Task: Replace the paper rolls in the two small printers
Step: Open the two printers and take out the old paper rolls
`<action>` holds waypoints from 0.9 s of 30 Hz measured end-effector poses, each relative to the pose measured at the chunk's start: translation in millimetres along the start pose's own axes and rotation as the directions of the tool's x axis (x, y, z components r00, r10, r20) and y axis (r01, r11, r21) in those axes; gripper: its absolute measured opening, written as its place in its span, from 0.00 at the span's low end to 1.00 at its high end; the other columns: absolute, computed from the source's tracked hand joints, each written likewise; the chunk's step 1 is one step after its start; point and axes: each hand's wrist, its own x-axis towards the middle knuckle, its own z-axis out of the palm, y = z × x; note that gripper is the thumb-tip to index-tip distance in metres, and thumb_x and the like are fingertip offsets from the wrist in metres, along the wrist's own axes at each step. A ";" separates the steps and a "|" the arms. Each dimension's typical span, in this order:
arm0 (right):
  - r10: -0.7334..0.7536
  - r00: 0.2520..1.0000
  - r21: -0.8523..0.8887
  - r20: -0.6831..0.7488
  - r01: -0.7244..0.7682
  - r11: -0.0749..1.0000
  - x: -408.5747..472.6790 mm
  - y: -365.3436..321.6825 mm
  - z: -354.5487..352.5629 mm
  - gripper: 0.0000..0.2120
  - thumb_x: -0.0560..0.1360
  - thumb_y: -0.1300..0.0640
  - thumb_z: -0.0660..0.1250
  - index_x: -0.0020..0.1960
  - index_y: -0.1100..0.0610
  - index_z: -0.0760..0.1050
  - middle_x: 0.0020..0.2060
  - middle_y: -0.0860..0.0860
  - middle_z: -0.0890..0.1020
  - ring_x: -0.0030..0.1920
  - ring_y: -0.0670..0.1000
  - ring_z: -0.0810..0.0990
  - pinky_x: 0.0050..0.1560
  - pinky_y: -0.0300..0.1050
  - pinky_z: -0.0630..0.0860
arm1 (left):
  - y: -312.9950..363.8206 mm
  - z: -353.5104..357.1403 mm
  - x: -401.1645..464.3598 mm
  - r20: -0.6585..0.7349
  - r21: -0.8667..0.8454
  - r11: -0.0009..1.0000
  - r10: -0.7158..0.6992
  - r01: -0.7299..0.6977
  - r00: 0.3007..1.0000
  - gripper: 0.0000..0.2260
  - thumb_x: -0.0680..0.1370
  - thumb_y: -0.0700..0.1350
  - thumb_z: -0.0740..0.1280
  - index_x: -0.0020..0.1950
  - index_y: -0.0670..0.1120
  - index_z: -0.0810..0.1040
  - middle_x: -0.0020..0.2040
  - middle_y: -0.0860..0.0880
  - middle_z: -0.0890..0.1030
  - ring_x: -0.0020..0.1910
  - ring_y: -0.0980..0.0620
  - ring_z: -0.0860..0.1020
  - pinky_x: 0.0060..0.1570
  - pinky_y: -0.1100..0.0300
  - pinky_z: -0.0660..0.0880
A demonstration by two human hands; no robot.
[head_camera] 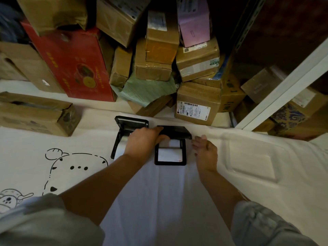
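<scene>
Left hand (143,141) lay curled over the raised lid of the right printer (170,151), fingers gripping its near-left edge; lid hinged at the far side, white paper showing in the bay below. Right hand (205,153) rested on the white cloth (248,157) just right of that printer, fingers loosely bent, holding nothing. Left printer (130,129) sat beyond and left of the left hand, lid also up

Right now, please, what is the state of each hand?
Left hand: fingers laid on the raised lid of the right printer; a grip cannot be told.
Right hand: open, beside that printer, holding nothing.
</scene>
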 end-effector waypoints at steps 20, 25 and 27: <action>0.002 0.973 -0.487 0.232 0.115 0.866 -11.2 25.3 9.7 0.21 0.72 0.67 0.61 0.61 0.53 0.78 0.51 0.52 0.83 0.53 0.53 0.81 0.51 0.43 0.77 | 17.2 -14.9 49.8 -0.053 -0.135 0.980 -0.155 0.146 0.987 0.14 0.82 0.48 0.56 0.58 0.47 0.79 0.46 0.43 0.80 0.45 0.43 0.78 0.42 0.55 0.73; -0.045 0.970 -0.517 0.240 0.167 0.840 -14.5 25.2 8.5 0.20 0.71 0.67 0.64 0.60 0.52 0.79 0.51 0.52 0.83 0.54 0.53 0.81 0.53 0.44 0.77 | 15.5 -7.9 49.5 -0.019 -0.401 0.891 -0.238 0.211 0.971 0.10 0.80 0.44 0.60 0.56 0.44 0.79 0.41 0.43 0.81 0.40 0.43 0.80 0.45 0.47 0.79; -0.047 0.968 -0.518 0.247 0.173 0.837 -16.9 24.1 7.2 0.20 0.71 0.67 0.64 0.60 0.51 0.79 0.50 0.52 0.84 0.53 0.53 0.81 0.52 0.44 0.77 | 15.2 -7.3 43.0 -0.063 -0.461 0.868 -0.240 0.185 0.969 0.10 0.80 0.41 0.60 0.58 0.45 0.77 0.40 0.46 0.81 0.40 0.46 0.80 0.43 0.47 0.80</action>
